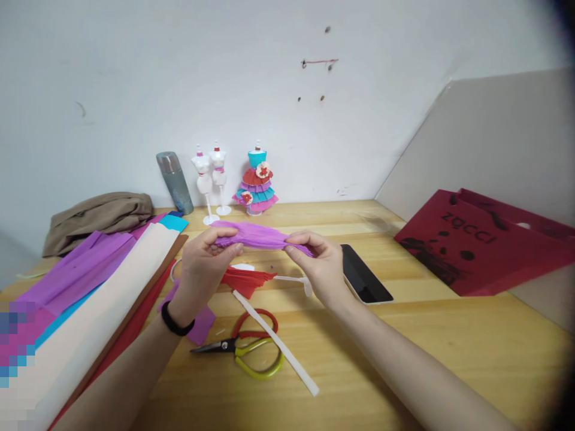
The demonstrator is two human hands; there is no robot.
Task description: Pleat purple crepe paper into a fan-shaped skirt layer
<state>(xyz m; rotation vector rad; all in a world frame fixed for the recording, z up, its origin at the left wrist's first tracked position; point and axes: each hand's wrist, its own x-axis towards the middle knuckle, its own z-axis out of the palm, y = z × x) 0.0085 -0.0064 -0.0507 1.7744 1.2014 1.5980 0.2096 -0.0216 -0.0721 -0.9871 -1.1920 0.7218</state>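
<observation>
Stretched between my two hands is a gathered strip of purple crepe paper (260, 236), held above the table. My left hand (209, 257) pinches its left end, a black band around the wrist. The right end is pinched between thumb and fingers of my right hand (321, 263). Below the strip, a red pleated paper piece (249, 280) lies partly covered by a white mannequin stand. Nearer to me rest scissors (256, 344) with one red and one yellow handle, a white paper strip (278, 344) lying across them. A purple scrap (202, 323) shows behind my left wrist.
Crepe paper sheets (103, 287) in several colours lie at left, beside a brown cloth (101, 215). A thermos (175, 182), two white mannequins (204, 179) and a mannequin in a ruffled paper dress (257, 182) stand at the wall. A phone (366, 275) and red bag (489, 245) are right.
</observation>
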